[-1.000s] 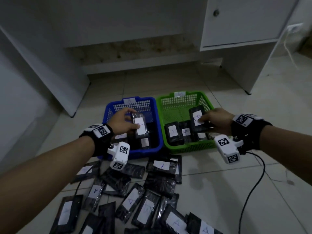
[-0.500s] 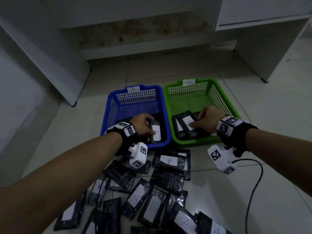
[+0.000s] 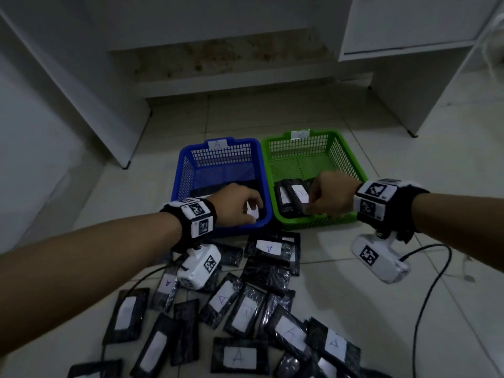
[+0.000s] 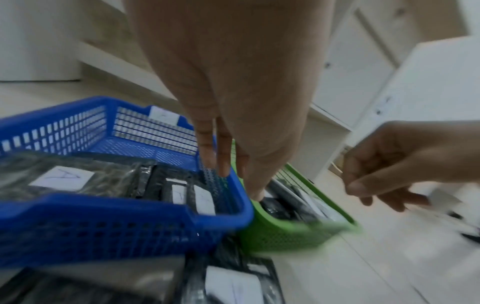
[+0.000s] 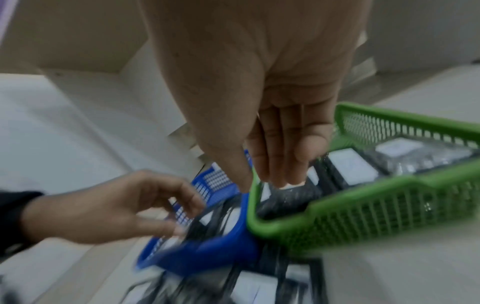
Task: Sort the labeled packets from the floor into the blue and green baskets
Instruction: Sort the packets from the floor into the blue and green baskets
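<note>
Pale tiled floor (image 3: 381,186), white cabinets (image 3: 409,23) behind. Blue basket (image 3: 181,170) and green basket (image 3: 346,148) touching, packets inside; loose packets (image 3: 268,248) in front. Left hand (image 3: 234,203), right hand (image 3: 331,196): fingers relaxed, holding nothing.

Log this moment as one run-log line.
left hand: open, over blue basket | right hand: open, over green basket | packets remain on floor

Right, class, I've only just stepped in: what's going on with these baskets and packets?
A person is sorting black labeled packets from the floor into two baskets. The left hand is over the blue basket, tagged A, and the right hand over the green basket. Both hands look empty, fingers relaxed. Each basket holds a few packets; many more lie scattered on the tiles.
</note>
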